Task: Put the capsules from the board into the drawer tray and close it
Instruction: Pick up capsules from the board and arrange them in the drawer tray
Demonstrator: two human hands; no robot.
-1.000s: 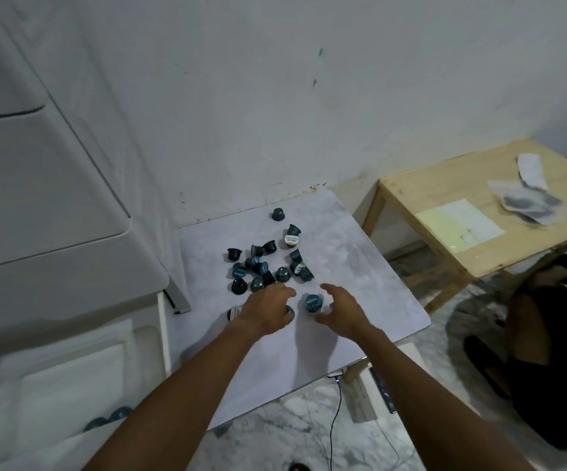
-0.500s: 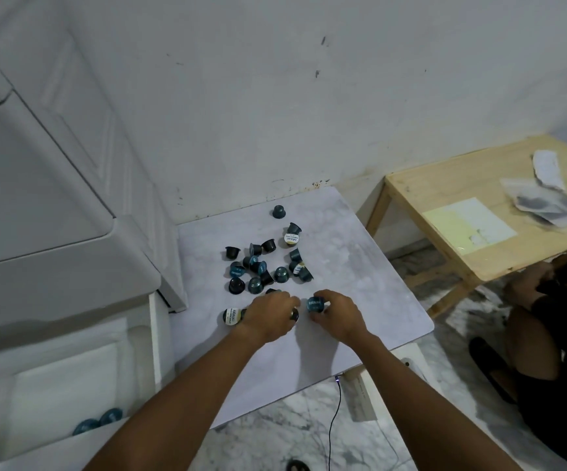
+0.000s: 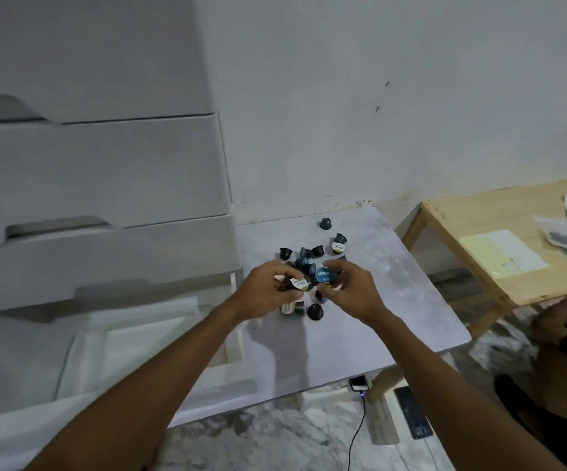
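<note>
Several dark blue and black capsules (image 3: pixel 316 250) lie scattered on the grey marbled board (image 3: pixel 394 300). My left hand (image 3: pixel 268 290) is raised above the board, shut on a capsule with a white foil lid (image 3: pixel 298 284). My right hand (image 3: pixel 350 290) is beside it, shut on a blue-lidded capsule (image 3: pixel 323 275). Under the hands lie a black capsule (image 3: pixel 315 311) and a white-lidded one (image 3: pixel 288 308). The white drawer tray (image 3: pixel 112 348) stands pulled out at the lower left; my left forearm hides part of it.
A white drawer unit (image 3: pixel 98 185) rises at the left against the wall. A wooden side table (image 3: pixel 499 246) with papers stands at the right. Another person sits at the far right edge. A phone on a cable (image 3: pixel 358 383) and a dark device lie on the floor.
Both hands have lifted off the board, each with a capsule pinched in its fingers. The camera has swung left, showing more of the drawer unit and tray.
</note>
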